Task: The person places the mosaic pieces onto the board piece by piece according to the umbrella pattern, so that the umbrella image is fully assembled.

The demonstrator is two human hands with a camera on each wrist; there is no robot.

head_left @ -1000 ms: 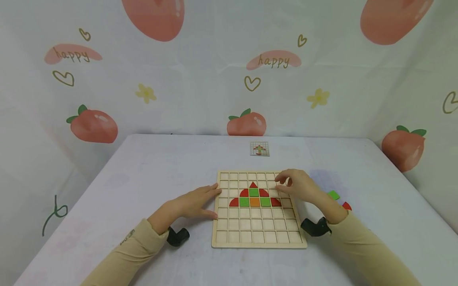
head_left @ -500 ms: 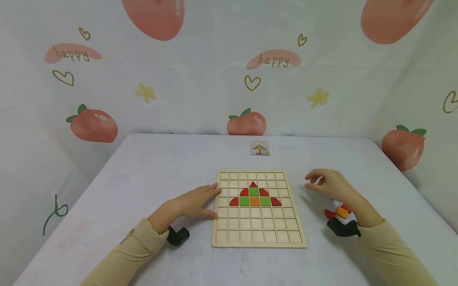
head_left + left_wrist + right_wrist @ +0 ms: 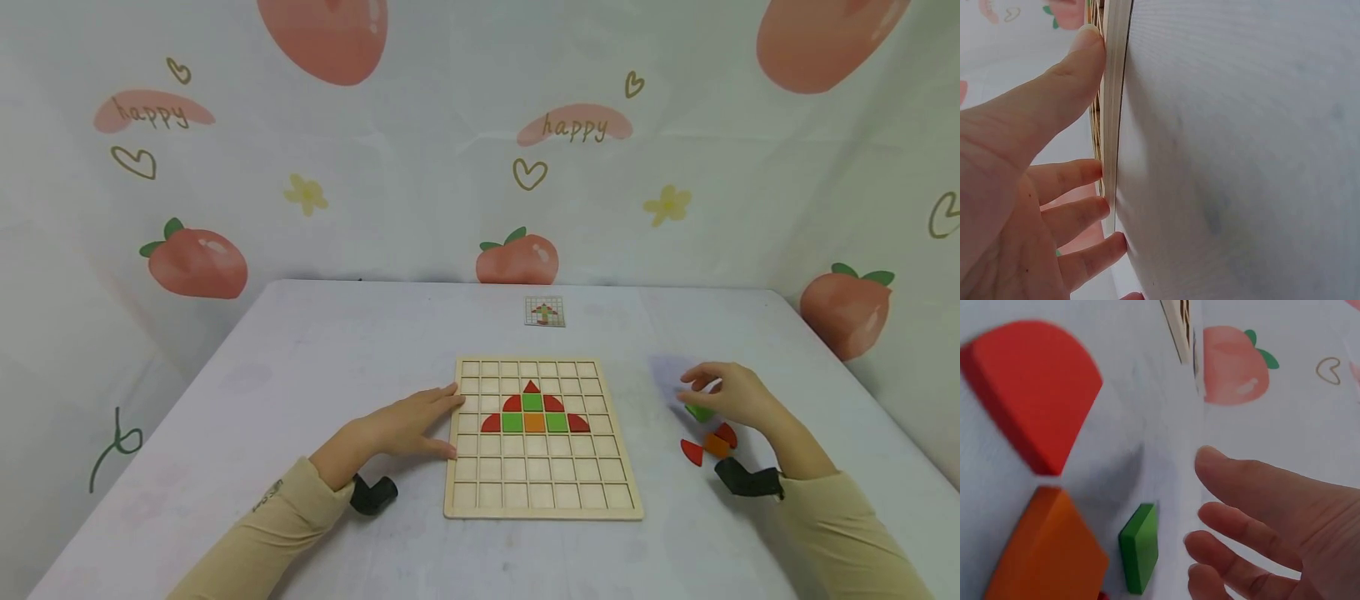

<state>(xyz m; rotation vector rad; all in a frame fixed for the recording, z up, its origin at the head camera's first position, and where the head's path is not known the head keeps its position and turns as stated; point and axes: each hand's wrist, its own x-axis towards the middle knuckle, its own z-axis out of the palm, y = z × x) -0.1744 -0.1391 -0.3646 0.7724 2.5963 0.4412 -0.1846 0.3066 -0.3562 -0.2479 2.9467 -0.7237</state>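
Note:
My left hand (image 3: 408,423) rests against the left edge of a wooden grid board (image 3: 504,497), fingers fairly straight. In the left wrist view its thumb (image 3: 1063,87) and fingertips touch the board's side. Set in the board are red quarter-round and triangle pieces, green squares and an orange square (image 3: 534,422), forming a stepped peak. To the right of the board my right hand (image 3: 731,393) hovers over a green square (image 3: 699,412), holding nothing, fingers loosely bent. In the right wrist view the green square (image 3: 1139,549) lies on the table apart from the fingertips.
Near the right hand lie an orange square (image 3: 717,445) and two red quarter-round pieces, one of them a red piece (image 3: 692,452) closer to the board. Behind the board is a small pattern card (image 3: 544,311). Dark wrist-worn cameras sit below both wrists, and a printed cloth hangs behind the table.
My right hand has moved right, from above the board's upper right area to over the loose pieces, uncovering the orange and red ones. The left hand has stayed at the board's edge.

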